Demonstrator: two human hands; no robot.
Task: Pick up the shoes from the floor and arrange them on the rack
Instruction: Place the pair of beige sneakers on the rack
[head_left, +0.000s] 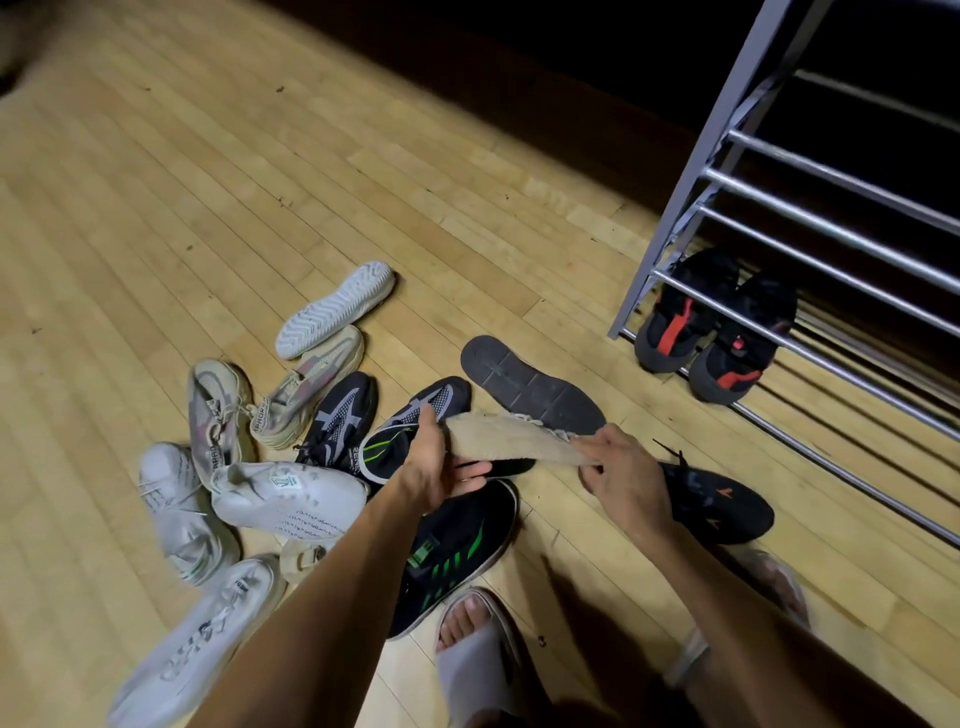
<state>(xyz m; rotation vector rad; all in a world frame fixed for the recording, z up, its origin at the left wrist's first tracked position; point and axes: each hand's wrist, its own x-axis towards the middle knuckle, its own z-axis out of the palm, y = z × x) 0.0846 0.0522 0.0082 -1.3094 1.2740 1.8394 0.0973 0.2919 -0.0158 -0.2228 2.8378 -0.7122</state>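
Note:
Both hands hold one beige shoe (506, 439) above the pile, seen side-on with its laces at the far end. My left hand (434, 457) grips its left end and my right hand (618, 467) grips its right end. Below lie several shoes on the wooden floor: white sneakers (288, 499), beige sneakers (218, 410), dark grey-striped shoes (343, 415), a black shoe with green stripes (457, 551), a black shoe with orange marks (722, 499) and an upturned dark sole (530, 384). The metal rack (810, 223) stands at the right, with a black-and-red pair (717, 332) on its bottom shelf.
A white upturned sole (332, 309) lies at the far side of the pile. My sandalled feet (472, 623) stand at the near edge, close to the shoes. Open wooden floor (182, 182) stretches to the left and beyond. A dark wall runs behind the rack.

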